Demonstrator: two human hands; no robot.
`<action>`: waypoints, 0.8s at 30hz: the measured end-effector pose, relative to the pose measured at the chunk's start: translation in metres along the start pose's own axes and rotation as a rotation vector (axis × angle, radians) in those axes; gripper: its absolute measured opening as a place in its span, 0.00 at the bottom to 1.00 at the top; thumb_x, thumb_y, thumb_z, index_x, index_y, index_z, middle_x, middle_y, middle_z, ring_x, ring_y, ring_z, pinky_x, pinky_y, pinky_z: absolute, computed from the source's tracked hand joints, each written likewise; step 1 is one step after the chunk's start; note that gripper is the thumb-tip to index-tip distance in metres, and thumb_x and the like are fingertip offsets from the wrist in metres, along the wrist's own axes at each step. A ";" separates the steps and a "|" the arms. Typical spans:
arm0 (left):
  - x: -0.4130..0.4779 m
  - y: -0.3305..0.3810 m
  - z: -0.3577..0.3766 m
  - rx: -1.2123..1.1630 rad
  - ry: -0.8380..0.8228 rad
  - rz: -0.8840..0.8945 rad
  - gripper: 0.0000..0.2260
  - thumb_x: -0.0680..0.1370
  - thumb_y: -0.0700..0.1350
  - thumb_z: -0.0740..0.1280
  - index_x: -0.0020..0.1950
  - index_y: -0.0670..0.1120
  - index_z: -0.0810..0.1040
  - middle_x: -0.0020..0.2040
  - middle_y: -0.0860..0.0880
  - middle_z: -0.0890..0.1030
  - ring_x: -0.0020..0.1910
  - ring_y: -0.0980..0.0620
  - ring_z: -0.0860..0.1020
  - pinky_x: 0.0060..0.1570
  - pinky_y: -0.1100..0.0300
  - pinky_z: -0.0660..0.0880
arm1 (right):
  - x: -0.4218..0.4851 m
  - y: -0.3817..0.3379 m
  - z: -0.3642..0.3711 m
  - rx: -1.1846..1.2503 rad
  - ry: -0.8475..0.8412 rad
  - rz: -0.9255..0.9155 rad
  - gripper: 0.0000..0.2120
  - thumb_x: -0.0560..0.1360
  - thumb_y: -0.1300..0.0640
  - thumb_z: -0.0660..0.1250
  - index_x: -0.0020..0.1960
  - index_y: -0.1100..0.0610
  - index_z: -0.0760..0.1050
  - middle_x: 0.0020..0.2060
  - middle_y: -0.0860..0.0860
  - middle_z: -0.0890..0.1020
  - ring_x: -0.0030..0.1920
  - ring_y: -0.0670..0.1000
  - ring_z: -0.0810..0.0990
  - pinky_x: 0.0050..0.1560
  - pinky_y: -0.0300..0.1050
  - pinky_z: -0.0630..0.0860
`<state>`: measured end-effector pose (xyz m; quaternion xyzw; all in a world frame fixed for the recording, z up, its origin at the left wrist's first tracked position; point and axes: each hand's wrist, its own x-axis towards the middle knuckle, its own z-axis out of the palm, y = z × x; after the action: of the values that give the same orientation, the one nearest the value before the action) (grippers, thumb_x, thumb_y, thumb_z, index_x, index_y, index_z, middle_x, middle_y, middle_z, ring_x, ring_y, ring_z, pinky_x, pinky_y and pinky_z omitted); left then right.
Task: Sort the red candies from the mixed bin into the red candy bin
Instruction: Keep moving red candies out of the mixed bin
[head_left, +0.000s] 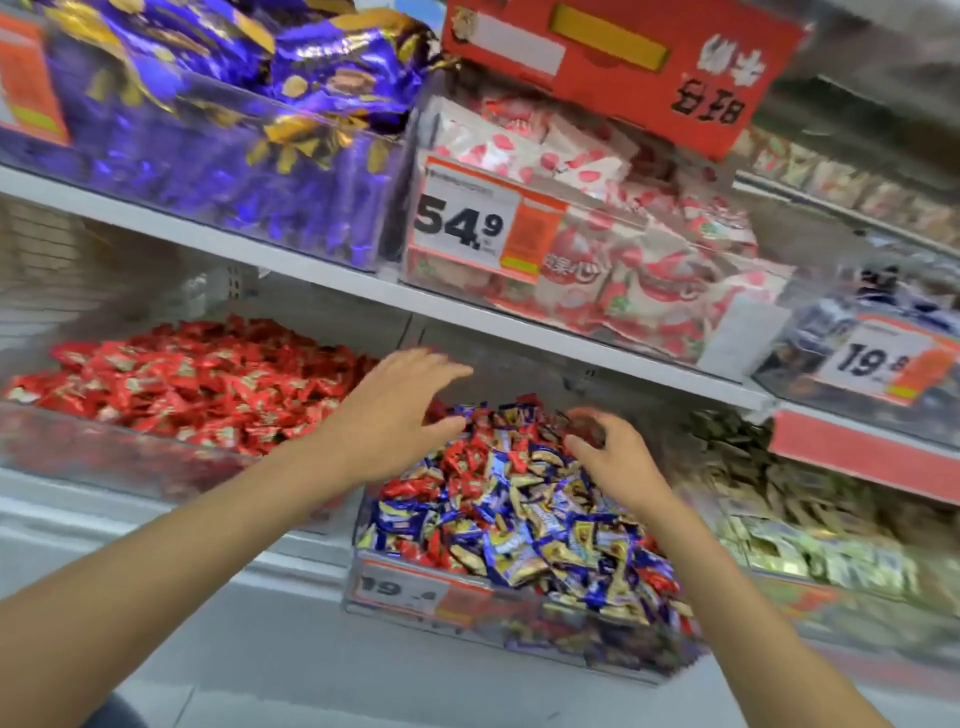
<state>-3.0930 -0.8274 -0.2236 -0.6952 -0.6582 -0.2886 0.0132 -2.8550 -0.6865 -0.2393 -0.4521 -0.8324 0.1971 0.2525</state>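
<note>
Left hand (400, 415) spread, holding nothing, above rear-left of mixed bin (519, 642); right hand (615, 460) curled round a blurred red candy (584, 418) over the bin's back; red candy bin (104, 452) just left, heaped.

The right hand (613, 457) curls over something reddish and blurred at the far end of the mixed bin (519, 621); whether it grips anything is unclear. The left hand (400, 410) hides that bin's far left corner. Its price label (405, 587) is smeared. The red candy bin (104, 447) runs off the left edge.
</note>
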 end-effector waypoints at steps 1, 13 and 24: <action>0.008 0.010 0.004 -0.002 -0.008 0.020 0.24 0.77 0.55 0.64 0.72 0.51 0.66 0.71 0.50 0.69 0.71 0.51 0.64 0.71 0.58 0.57 | 0.004 0.003 0.001 0.043 -0.006 0.035 0.14 0.76 0.61 0.68 0.61 0.59 0.77 0.51 0.50 0.80 0.55 0.51 0.80 0.47 0.30 0.70; 0.048 0.036 0.100 -0.058 -0.440 -0.241 0.29 0.79 0.55 0.63 0.77 0.50 0.57 0.75 0.47 0.63 0.73 0.44 0.62 0.69 0.49 0.63 | 0.021 0.019 0.004 0.081 -0.150 -0.025 0.06 0.77 0.55 0.67 0.52 0.56 0.78 0.46 0.47 0.80 0.43 0.45 0.77 0.42 0.37 0.67; 0.047 0.041 0.099 -0.218 -0.211 -0.194 0.15 0.78 0.54 0.64 0.63 0.52 0.76 0.66 0.51 0.75 0.67 0.49 0.69 0.65 0.50 0.67 | -0.021 0.016 -0.046 0.490 -0.102 0.136 0.07 0.79 0.59 0.65 0.56 0.53 0.78 0.50 0.54 0.82 0.34 0.47 0.78 0.44 0.43 0.77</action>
<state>-3.0186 -0.7513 -0.2713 -0.6522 -0.6847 -0.2836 -0.1592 -2.8074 -0.6916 -0.2160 -0.4219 -0.7391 0.4320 0.2986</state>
